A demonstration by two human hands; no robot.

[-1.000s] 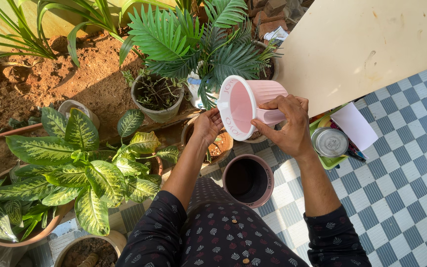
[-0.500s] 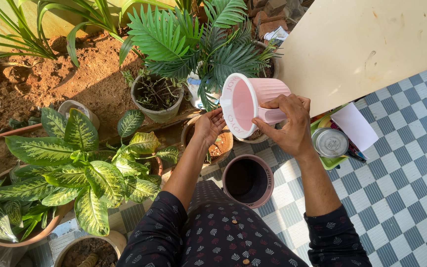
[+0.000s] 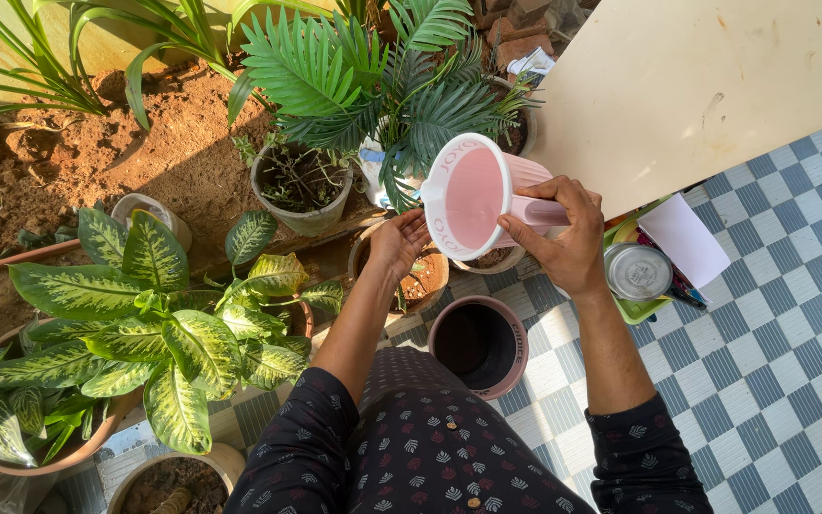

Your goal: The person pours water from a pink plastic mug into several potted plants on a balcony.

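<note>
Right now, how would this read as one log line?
right hand grips pink pot tilted on side | left hand at its rim | dark pot on floor below

Harsh sunlight from upper right — hard shadows on soil (image 3: 145, 143), glare on wall (image 3: 715, 76); focus sharp.

it was a home garden patio, where a blue-and-white checked tile floor (image 3: 792, 314) ran up to a bed of bare red soil (image 3: 97, 152). potted plants crowded the floor's edge: a spotted-leaf plant (image 3: 154, 324), a palm (image 3: 373, 86), and an empty dark pot (image 3: 478, 345).
</note>
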